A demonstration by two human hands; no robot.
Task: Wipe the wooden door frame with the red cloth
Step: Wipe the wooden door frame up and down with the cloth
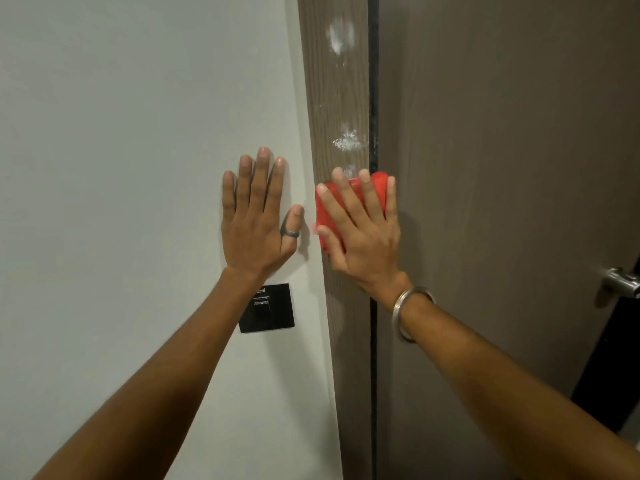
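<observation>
While the right hand lies flat with fingers spread, it presses a folded red cloth against the brown wood-grain door frame; the cloth is pinned under the palm, not gripped. Cloth shows at 12 and 9 o'clock of that hand. White powdery smears mark the frame at 12 o'clock from the cloth, one just above the fingertips, another higher up. Left hand is fully open, empty, palm flat on the pale painted wall, at 9 o'clock from the cloth and near it. Grey ring on its thumb. Silver metal bangle on the right wrist. Black square wall switch sits at 6 o'clock below the left hand. Brown flat door at 3 o'clock, with a metal handle at its right edge.
</observation>
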